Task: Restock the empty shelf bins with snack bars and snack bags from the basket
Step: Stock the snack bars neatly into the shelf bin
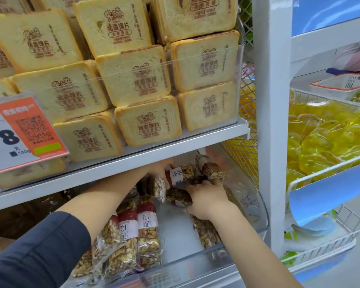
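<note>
Both arms reach forward under the white shelf edge [121,163] into the clear plastic bin [247,200]. The left hand [161,166], its arm in a dark sleeve [40,252], curls its fingers round a snack bar [180,173] with a white label band, at 12 o'clock in the bin. The right hand [208,199], bare-armed, lies knuckles-up at 2 o'clock, fingers bent over a heap of bars [178,196]; what it grips is hidden. More bars [137,235], knobbly, nutty, in glossy clear wrap with red-and-white labels, lie at 8 o'clock. Above, toast-shaped packs [148,125] stack smoothly.
</note>
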Motion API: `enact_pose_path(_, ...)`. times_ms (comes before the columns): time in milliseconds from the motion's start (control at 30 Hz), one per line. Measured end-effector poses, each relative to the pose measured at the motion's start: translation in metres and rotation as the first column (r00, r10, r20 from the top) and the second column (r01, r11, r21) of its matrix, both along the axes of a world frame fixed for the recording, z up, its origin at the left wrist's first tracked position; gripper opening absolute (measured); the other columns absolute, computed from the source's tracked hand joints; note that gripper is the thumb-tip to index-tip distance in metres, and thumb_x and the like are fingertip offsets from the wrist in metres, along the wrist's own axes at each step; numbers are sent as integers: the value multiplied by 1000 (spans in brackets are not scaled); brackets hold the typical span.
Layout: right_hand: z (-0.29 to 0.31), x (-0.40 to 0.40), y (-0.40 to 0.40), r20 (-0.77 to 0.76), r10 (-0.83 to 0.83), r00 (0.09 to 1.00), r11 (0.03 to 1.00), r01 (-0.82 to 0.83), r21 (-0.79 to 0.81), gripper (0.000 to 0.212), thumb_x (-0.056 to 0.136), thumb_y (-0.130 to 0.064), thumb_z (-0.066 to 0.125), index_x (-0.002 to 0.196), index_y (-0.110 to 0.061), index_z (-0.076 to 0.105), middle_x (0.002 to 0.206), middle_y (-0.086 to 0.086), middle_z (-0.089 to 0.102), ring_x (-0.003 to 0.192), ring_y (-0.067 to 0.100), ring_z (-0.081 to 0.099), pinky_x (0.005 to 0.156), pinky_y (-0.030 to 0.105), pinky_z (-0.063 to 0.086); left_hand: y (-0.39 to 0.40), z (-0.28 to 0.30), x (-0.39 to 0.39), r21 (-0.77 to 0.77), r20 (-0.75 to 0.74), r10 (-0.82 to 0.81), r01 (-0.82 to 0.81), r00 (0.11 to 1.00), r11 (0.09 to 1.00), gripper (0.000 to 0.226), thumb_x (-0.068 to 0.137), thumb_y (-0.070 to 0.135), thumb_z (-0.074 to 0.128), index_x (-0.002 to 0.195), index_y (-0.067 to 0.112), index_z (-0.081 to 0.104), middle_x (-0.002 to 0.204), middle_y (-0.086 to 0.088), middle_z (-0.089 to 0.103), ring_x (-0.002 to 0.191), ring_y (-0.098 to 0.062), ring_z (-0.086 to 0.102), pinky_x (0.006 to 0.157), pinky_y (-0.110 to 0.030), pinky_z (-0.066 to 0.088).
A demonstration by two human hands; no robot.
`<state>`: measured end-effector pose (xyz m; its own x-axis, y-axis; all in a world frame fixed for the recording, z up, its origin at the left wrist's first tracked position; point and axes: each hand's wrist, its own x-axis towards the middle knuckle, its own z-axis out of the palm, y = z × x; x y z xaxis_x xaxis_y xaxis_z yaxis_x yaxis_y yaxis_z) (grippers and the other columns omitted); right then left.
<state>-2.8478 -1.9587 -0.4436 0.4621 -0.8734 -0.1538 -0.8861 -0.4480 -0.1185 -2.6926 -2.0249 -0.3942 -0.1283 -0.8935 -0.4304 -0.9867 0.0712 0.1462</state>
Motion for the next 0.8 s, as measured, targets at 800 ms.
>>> enact_pose_path(800, 8, 4, -2, 264, -157, 952, 980, 118, 159, 55, 83, -19, 63, 131, -15, 36, 125, 10, 53, 111, 31, 55, 86, 38, 44, 1, -17, 15, 32, 53, -71, 69, 996, 997, 57, 81, 26, 73, 134, 18, 53, 141, 1, 45, 124, -16, 45, 88, -16, 32)
